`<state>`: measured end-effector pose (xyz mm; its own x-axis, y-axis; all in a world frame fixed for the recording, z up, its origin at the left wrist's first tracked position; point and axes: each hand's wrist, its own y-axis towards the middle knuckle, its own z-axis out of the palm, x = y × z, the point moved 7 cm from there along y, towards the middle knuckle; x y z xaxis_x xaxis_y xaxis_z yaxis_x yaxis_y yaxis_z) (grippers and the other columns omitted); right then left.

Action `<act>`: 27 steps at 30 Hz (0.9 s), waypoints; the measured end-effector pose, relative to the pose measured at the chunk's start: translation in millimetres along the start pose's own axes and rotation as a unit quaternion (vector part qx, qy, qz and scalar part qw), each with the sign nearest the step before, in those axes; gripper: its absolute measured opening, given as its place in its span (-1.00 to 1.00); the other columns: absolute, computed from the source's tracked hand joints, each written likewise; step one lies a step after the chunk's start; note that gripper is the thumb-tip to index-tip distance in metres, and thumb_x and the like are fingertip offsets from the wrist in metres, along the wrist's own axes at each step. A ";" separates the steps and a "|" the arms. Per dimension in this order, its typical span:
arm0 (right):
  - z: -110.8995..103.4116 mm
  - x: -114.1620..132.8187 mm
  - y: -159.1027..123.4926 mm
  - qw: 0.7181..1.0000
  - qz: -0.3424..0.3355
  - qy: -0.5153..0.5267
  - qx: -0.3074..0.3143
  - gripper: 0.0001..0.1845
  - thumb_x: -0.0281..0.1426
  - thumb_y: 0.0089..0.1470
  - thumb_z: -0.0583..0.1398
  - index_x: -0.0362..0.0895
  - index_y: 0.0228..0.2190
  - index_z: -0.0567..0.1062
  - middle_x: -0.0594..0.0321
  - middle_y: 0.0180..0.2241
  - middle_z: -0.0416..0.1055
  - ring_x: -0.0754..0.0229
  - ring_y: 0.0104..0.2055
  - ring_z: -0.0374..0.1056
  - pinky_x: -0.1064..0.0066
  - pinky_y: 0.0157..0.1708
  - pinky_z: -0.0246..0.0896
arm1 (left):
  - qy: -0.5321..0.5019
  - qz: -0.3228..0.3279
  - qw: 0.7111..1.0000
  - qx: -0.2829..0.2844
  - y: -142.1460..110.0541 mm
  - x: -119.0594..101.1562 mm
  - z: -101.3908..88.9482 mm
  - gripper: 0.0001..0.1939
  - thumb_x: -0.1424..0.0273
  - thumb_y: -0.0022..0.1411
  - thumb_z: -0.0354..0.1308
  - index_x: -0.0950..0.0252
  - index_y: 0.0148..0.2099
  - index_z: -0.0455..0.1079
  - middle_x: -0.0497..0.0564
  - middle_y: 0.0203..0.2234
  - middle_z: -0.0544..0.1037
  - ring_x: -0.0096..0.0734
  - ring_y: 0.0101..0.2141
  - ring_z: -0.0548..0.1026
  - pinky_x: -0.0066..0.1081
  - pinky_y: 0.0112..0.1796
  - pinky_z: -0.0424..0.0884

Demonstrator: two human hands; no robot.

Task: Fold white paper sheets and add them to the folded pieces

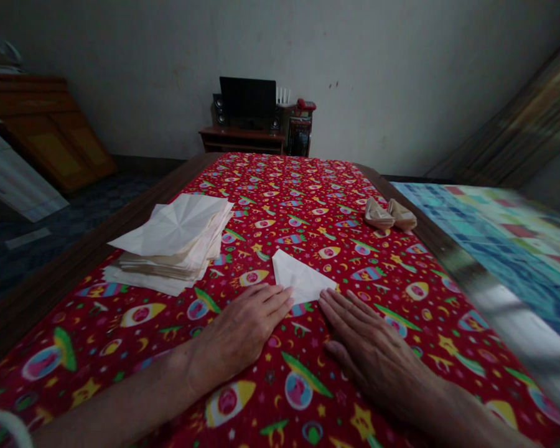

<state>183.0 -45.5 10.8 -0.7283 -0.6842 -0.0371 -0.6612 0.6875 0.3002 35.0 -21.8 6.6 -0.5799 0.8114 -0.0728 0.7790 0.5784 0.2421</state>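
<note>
Paper [302, 277], between the table's [177, 177] side edges, should handle light, crease-prone; hold by corners. I see left hand [245, 326], right hand [373, 342] extended, fingertips against it, gripping nothing.

Draped over a dark brown table [86, 260], a red rocket-print cloth [256, 249]; carries 1 paper stack [172, 239] leftward, 1 folded white sheet [303, 277] centrally, 2 folded paper pieces [378, 216] rightward.

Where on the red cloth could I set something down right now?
The red cloth lies bare at its far end, beyond the paper stack and the two folded pieces. Another free patch runs between those pieces and the right hand. It's crowded in the near middle, where that hand and the left hand touch the folded white sheet.
</note>
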 end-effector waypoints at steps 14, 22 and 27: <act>5.2 -14.4 33.2 0.998 0.063 0.010 -0.012 -0.71 -0.39 0.22 0.00 -0.14 -0.44 0.45 0.17 -0.39 0.46 0.19 -0.34 0.34 0.35 -0.30 0.20 | 0.012 0.038 0.998 -0.055 0.5 -0.6 -11.4 -0.67 0.62 0.17 -0.05 0.40 -0.04 0.37 0.14 -0.08 0.48 -0.23 -0.05 0.39 -0.22 0.03 0.26; 7.8 -36.1 45.0 0.989 0.121 0.020 -0.080 -0.80 -0.30 0.18 0.07 -0.14 -0.40 0.38 0.17 -0.39 0.33 0.19 -0.34 0.23 0.39 -0.35 0.08 | -0.114 -0.032 0.993 -0.005 51.1 46.8 -3.5 -0.93 0.49 0.19 0.09 0.29 -0.23 0.34 -0.05 -0.34 0.47 -0.42 -0.30 0.42 -0.43 -0.23 0.32; 13.4 -54.4 29.6 0.982 0.184 0.024 -0.039 -0.71 -0.14 0.14 0.09 -0.11 -0.26 0.33 0.15 -0.30 0.31 0.13 -0.28 0.24 0.35 -0.36 0.12 | -0.143 -0.069 0.987 -0.017 60.2 82.1 3.4 -0.54 0.42 0.05 0.27 0.28 0.02 0.29 0.06 -0.03 0.37 -0.26 0.01 0.31 -0.29 0.01 0.25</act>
<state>200.6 15.3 8.9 -0.9045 -0.4058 0.1313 -0.3384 0.8702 0.3580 35.0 79.9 11.9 -0.5840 0.7189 -0.3770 0.6865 0.6853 0.2431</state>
